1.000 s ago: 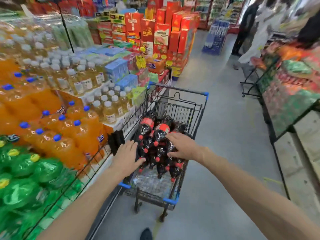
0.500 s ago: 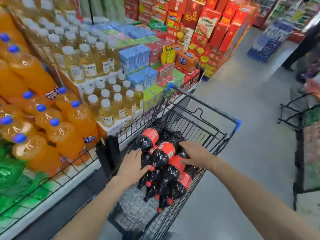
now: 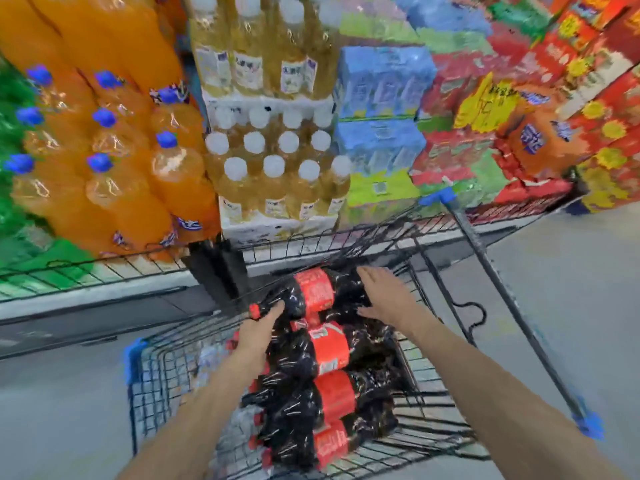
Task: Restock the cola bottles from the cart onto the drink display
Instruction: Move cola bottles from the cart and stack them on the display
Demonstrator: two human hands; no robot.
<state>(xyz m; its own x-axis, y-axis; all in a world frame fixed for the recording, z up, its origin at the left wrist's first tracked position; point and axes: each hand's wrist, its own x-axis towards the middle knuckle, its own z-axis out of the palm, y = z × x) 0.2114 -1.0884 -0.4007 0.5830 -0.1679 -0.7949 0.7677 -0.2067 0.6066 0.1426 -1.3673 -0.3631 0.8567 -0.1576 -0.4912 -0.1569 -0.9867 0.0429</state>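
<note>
Several dark cola bottles with red labels and red caps lie on their sides in the black wire cart (image 3: 485, 258). The topmost cola bottle (image 3: 313, 292) lies at the cart's far end, its cap pointing left. My left hand (image 3: 258, 329) is closed around that bottle's neck just behind the red cap. My right hand (image 3: 384, 299) lies flat, fingers spread, on the bottle's dark base end. Another cola bottle (image 3: 329, 344) lies just below them. The drink display (image 3: 145, 261) with its wire front rail stands right behind the cart.
Orange soda bottles (image 3: 114, 161) with blue caps, pale yellow bottles (image 3: 273, 174) with white caps, green bottles (image 3: 14, 140) and blue and red drink packs (image 3: 381, 98) fill the display. Grey floor (image 3: 571, 289) lies to the right of the cart. The view is motion-blurred.
The view has swung left and down toward the display and cart. My left hand has closed on the top bottle's neck; my right hand has moved to its base end.
</note>
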